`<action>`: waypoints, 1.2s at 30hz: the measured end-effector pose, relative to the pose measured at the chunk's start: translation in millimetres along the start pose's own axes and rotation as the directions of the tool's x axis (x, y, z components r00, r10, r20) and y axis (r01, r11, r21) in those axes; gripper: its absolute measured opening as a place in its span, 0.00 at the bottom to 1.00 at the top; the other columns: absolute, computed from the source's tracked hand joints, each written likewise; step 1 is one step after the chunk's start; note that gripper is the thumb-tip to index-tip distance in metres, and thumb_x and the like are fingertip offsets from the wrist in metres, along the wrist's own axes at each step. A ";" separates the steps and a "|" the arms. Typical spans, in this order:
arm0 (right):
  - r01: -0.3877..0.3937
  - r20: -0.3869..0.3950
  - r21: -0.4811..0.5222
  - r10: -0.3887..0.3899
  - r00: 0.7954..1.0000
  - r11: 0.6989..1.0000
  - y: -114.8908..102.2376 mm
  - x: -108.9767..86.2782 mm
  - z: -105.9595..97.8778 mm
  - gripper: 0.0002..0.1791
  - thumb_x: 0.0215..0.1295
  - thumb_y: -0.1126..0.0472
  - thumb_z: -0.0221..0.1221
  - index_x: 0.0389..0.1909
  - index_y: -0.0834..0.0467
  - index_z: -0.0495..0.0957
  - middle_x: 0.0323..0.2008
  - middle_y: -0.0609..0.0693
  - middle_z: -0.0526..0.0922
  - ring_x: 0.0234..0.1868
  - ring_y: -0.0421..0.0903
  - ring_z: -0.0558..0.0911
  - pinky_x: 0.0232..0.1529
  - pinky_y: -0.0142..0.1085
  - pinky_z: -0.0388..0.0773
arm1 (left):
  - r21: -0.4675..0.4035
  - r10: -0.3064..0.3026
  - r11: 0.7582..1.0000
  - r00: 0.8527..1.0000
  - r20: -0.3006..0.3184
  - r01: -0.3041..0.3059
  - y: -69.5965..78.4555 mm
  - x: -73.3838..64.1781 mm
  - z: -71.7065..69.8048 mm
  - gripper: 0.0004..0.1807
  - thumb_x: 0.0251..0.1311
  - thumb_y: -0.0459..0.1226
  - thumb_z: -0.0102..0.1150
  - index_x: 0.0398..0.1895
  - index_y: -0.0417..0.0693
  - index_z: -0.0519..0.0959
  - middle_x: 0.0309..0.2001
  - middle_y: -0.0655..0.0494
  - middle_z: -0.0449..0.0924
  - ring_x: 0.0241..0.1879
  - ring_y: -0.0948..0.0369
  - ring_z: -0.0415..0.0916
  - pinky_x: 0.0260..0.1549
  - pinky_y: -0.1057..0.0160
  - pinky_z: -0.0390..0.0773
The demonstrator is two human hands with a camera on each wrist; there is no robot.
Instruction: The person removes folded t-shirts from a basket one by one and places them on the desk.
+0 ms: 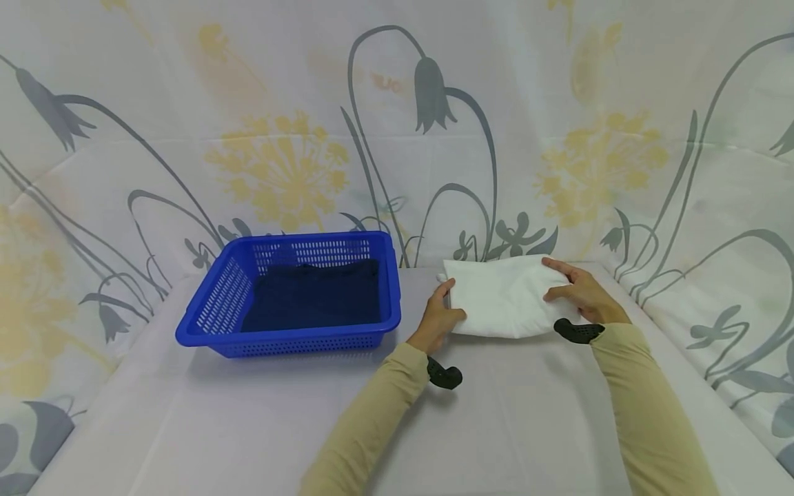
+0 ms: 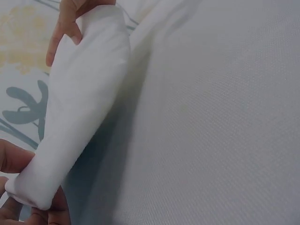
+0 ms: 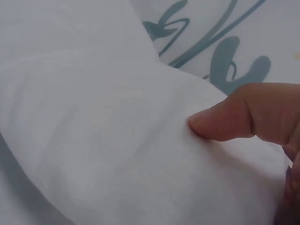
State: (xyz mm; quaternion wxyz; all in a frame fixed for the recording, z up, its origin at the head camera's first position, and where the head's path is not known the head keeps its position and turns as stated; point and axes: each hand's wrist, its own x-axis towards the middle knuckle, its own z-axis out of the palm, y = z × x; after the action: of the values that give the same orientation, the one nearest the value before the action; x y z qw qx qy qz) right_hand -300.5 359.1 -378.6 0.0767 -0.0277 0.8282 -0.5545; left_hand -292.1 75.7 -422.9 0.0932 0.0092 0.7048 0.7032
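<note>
A folded white cloth (image 1: 502, 296), soft and slightly puffy, is held between both hands at the back right of the table. My left hand (image 1: 437, 320) grips its left edge, thumb on the near face; in the left wrist view the fingers curl beneath the folded end. At the opposite end my right hand (image 1: 583, 293) holds the cloth's right side. In the right wrist view the thumb (image 3: 248, 112) presses on the white fabric, while most of the other fingers are out of sight. Whether the cloth's underside touches the table is hard to tell.
Left of the cloth stands a blue plastic basket (image 1: 288, 337) with perforated walls. Folded dark navy fabric (image 1: 316, 296) lies inside it. A white cover spreads over the table (image 1: 248, 427), and a flower-printed curtain (image 1: 384, 172) hangs behind and along the sides.
</note>
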 end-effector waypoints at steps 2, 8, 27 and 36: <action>-0.008 -0.010 -0.011 0.008 1.000 1.000 1.1 0.5 -0.3 0.49 0.55 0.71 0.63 0.76 0.57 0.49 0.75 0.62 0.42 0.36 0.41 0.68 0.25 0.27 0.61 | 0.000 -0.006 1.000 1.000 -0.002 0.006 -2.2 1.5 0.7 0.44 0.51 0.18 0.55 0.73 0.55 0.62 0.71 0.48 0.56 0.71 0.49 0.46 0.63 0.47 0.56; -0.021 -0.029 -0.022 0.020 0.999 1.000 2.3 4.0 -1.1 0.50 0.54 0.72 0.63 0.76 0.57 0.50 0.74 0.65 0.41 0.20 0.37 0.57 0.18 0.30 0.53 | 0.002 -0.009 1.000 1.000 -0.005 0.009 -4.1 3.7 2.8 0.45 0.50 0.17 0.54 0.73 0.54 0.62 0.72 0.48 0.54 0.72 0.49 0.45 0.63 0.47 0.56; -0.083 0.010 -0.049 0.083 0.996 0.995 18.6 6.3 2.5 0.50 0.56 0.72 0.64 0.76 0.63 0.46 0.73 0.71 0.35 0.70 0.64 0.45 0.64 0.58 0.48 | 0.087 -0.044 0.995 0.999 -0.019 0.046 -12.1 1.8 -4.8 0.44 0.50 0.21 0.61 0.72 0.52 0.63 0.73 0.46 0.53 0.71 0.48 0.49 0.59 0.48 0.65; -0.050 0.056 -0.027 0.051 0.997 0.998 28.6 2.2 1.8 0.48 0.60 0.69 0.63 0.74 0.68 0.44 0.72 0.73 0.35 0.71 0.68 0.37 0.66 0.62 0.40 | 0.164 -0.016 0.986 0.998 -0.064 0.026 -9.9 0.2 -4.4 0.43 0.47 0.21 0.64 0.70 0.46 0.65 0.70 0.44 0.59 0.70 0.47 0.52 0.62 0.49 0.61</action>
State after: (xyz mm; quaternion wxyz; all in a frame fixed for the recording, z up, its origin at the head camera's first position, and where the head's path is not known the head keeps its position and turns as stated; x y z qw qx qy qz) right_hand -301.3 368.1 -405.9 0.1139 -0.0234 0.8331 -0.5407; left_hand -291.7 71.3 -432.8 0.0775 -0.0127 0.7633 0.6413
